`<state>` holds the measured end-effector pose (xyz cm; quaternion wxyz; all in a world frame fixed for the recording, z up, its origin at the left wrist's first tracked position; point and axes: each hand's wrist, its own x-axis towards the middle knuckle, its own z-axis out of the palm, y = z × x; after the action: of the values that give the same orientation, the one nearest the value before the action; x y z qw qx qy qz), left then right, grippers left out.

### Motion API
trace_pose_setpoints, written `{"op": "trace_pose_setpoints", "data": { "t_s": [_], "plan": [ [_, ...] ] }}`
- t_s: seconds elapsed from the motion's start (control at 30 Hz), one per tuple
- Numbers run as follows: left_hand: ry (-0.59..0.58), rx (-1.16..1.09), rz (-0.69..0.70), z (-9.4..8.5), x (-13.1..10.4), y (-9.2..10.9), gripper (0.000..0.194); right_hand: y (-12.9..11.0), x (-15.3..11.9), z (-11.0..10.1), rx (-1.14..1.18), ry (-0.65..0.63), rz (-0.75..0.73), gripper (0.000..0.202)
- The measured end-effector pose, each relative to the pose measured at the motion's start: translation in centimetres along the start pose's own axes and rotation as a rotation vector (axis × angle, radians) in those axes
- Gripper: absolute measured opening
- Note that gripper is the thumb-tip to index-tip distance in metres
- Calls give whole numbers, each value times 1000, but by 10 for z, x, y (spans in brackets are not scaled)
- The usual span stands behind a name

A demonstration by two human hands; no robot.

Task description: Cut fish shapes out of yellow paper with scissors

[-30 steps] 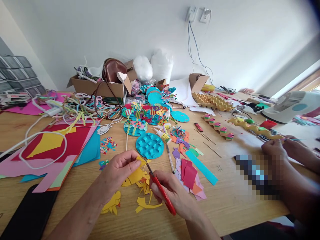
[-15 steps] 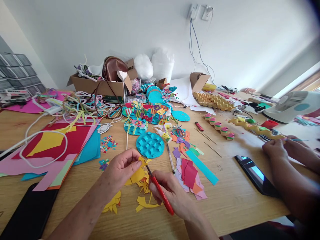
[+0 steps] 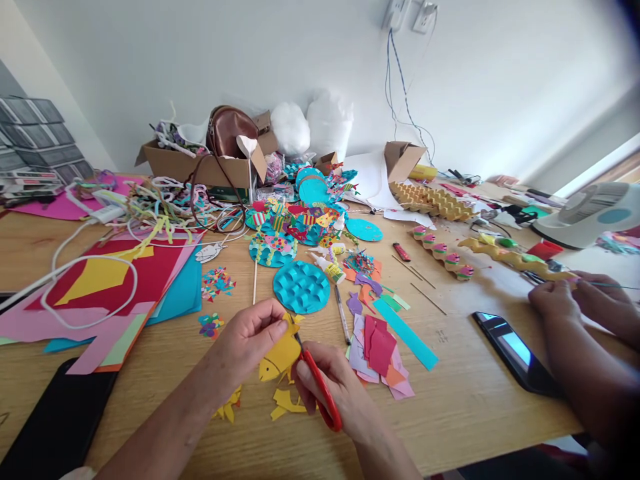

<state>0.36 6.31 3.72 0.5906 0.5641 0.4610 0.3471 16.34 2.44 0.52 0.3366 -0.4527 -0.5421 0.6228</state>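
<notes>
My left hand (image 3: 260,333) pinches a yellow paper fish (image 3: 278,355) by its upper end. An eye and a gill line are drawn on its lower left end. My right hand (image 3: 327,380) grips red-handled scissors (image 3: 324,393), whose blades meet the paper near my left fingertips. Yellow paper scraps (image 3: 287,402) lie on the table below the fish, and a small pile of yellow pieces (image 3: 229,405) sits under my left wrist. Just beyond my hands is a round blue disc (image 3: 301,287) with raised wave-like strips.
Coloured paper sheets (image 3: 165,287) and a black phone (image 3: 57,417) lie at left. Paper scraps (image 3: 376,350), a pen (image 3: 343,313) and glue bottles (image 3: 331,269) are right of centre. Another person's hands (image 3: 565,300) work at far right, beside a second phone (image 3: 513,350). A cardboard box (image 3: 200,170) stands behind.
The yellow fish has turned so its drawn face shows at the lower left. The scissor handles look wider apart. The camera view has shifted slightly.
</notes>
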Motion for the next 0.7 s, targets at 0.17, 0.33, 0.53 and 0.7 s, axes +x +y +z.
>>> {"op": "trace_pose_setpoints", "data": {
  "t_s": [0.17, 0.33, 0.53, 0.7],
  "plan": [
    [-33, -8, 7, 1, 1, -2, 17, 4, -1, 0, 3, -9, -18, 51],
    [-46, -5, 1, 1, 1, -3, 18, 6, -1, 1, -4, -3, -10, 51],
    [-12, -1, -2, 2, 0, -1, 19, 9, -1, 1, 0, -7, -20, 51],
    [9, -26, -16, 4, -1, -1, 20, 12, -2, 1, 4, 15, -11, 49]
  ]
}}
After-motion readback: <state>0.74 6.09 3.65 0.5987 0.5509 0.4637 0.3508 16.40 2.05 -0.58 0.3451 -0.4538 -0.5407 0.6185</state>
